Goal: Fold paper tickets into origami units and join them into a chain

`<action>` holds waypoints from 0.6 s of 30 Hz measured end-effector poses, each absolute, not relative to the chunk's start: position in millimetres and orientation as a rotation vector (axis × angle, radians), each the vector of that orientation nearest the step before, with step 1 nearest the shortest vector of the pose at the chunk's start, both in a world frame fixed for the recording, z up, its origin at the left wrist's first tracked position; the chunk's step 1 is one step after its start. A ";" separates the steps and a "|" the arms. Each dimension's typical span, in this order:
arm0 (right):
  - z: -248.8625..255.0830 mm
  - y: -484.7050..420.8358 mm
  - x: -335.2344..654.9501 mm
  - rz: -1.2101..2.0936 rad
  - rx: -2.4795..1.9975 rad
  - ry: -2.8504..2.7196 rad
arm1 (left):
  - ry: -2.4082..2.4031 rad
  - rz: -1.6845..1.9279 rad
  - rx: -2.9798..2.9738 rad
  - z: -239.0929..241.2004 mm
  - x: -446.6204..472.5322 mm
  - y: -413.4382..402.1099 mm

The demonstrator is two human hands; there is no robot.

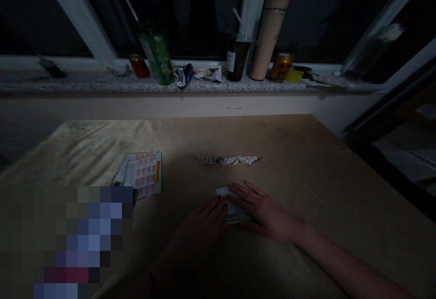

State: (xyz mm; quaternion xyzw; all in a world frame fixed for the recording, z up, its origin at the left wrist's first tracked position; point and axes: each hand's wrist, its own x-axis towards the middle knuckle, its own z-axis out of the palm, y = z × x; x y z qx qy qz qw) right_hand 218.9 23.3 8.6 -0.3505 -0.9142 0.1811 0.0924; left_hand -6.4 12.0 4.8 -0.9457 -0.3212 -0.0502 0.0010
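A small printed paper sheet (235, 214) with green edging lies on the table just in front of me. My left hand (204, 219) rests on its left edge, fingers together and lying flat. Across the sheet's right side my right hand (264, 208) is spread, covering much of the print. Both hands press from above and grip nothing. Beyond them sits a row of twisted or folded printed paper strips (233, 160). To the left, several flat printed sheets (142, 174) with red and white blocks overlap one another.
On the stone windowsill (204, 88) stand a green bottle (160, 58), a dark cup (237, 60) with a straw, a tall beige flask (269, 40), an orange can (281, 68), a red jar (139, 66) and crumpled wrappers (184, 75). A blurred-out patch covers the lower left.
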 end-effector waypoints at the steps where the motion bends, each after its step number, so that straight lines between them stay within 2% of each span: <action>1: 7.9 23.6 218.9 0.538 -1.041 -2.704 | -1.023 -0.182 -2.972 5.1 -6.4 12.2; 18: 14.3 24.7 219.9 0.707 -1.109 -2.457 | -1.056 -0.210 -3.217 13.5 -2.1 -0.7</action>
